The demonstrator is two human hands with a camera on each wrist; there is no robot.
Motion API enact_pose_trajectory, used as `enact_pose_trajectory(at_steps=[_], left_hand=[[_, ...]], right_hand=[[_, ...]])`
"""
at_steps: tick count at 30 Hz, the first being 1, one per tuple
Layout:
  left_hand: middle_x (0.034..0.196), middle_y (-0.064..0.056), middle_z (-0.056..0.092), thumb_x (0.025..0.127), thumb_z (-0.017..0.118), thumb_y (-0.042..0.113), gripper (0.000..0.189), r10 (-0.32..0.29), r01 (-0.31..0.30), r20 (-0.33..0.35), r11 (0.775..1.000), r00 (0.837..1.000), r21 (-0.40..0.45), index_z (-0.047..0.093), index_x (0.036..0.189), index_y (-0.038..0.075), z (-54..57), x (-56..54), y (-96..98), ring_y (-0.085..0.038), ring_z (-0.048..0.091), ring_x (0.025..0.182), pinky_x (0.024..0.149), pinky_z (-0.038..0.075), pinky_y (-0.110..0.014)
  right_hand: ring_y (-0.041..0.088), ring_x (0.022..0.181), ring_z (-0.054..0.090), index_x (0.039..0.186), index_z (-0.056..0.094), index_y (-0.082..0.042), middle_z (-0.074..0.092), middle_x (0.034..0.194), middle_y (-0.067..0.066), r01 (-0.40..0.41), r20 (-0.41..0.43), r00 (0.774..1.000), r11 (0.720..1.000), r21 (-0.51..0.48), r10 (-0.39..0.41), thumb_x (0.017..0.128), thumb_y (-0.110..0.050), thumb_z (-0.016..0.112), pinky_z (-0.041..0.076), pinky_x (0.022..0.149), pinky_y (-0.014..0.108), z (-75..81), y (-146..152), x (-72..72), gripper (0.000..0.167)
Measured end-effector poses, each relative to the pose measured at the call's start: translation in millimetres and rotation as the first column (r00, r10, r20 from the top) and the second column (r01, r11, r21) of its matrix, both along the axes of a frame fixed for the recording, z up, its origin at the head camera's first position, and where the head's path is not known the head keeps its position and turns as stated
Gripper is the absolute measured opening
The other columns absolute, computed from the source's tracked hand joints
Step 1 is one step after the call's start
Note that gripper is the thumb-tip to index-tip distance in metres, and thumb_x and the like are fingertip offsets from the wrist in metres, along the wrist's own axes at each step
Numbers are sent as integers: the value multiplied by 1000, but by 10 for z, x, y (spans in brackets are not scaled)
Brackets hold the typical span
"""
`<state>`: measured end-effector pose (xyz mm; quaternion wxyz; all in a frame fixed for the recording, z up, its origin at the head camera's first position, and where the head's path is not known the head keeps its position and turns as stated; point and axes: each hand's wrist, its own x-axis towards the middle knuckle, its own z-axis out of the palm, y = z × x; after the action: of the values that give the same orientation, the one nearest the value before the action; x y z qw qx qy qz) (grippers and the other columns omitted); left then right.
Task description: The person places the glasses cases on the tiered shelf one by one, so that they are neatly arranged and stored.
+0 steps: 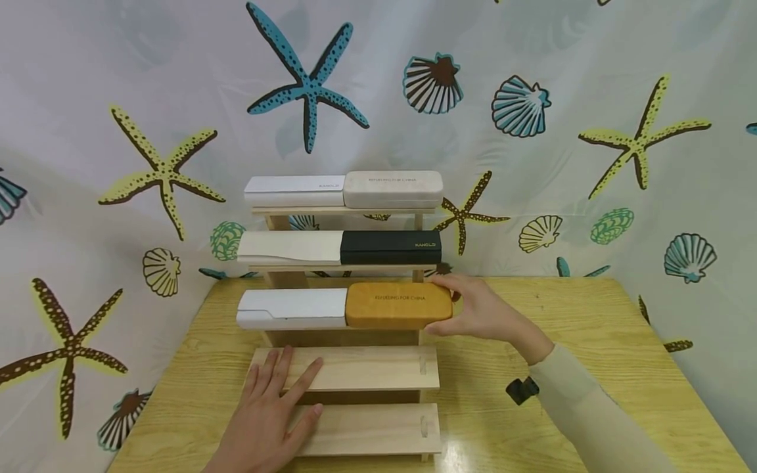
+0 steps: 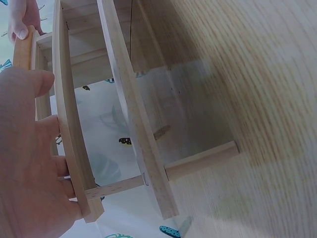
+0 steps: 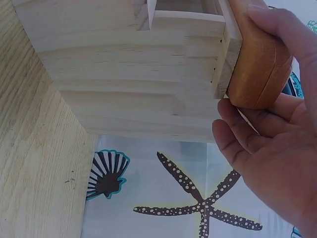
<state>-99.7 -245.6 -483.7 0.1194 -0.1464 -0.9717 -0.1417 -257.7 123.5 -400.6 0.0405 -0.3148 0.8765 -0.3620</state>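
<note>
My right hand (image 1: 481,309) grips the right end of an orange-brown glasses case (image 1: 399,305), thumb on one edge and fingers on the other. The case lies on the third tier of a stepped wooden rack (image 1: 367,430), beside a white case (image 1: 292,307). In the right wrist view, the case's rounded end (image 3: 260,74) sits on the shelf between thumb and fingers. My left hand (image 1: 266,407) rests with spread, straight fingers on the left part of the two lower shelves. In the left wrist view, its fingertips touch a shelf (image 2: 69,114).
Higher up, one tier carries a cream case (image 1: 290,247) and a black case (image 1: 390,247). On the top tier are a white case (image 1: 294,192) and an off-white case (image 1: 393,190). The rack stands on a wood-grain table (image 1: 503,420) before a patterned curtain (image 1: 378,144).
</note>
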Motion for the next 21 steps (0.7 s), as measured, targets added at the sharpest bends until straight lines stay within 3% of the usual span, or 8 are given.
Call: enact_pose_trajectory(at_steps=[8, 21], left_hand=[[172, -25, 27, 103, 63, 46, 64, 5, -5, 15, 1000, 1000, 2, 43, 163, 33, 21, 6, 0, -54, 27, 156, 120, 26, -72], [171, -26, 28, 104, 62, 48, 65, 3, -2, 30, 1000, 1000, -20, 41, 164, 34, 9, -11, -42, -53, 28, 156, 119, 27, -75]], right_hand=[[23, 109, 59, 155, 52, -6, 64, 131, 9, -9, -17, 1000, 999, 42, 10, 82, -41, 89, 51, 96, 44, 14, -7, -17, 90], [21, 108, 59, 155, 51, -5, 63, 130, 8, -38, 1, 999, 999, 20, 38, 84, -37, 89, 52, 96, 42, 1, -35, -25, 86]])
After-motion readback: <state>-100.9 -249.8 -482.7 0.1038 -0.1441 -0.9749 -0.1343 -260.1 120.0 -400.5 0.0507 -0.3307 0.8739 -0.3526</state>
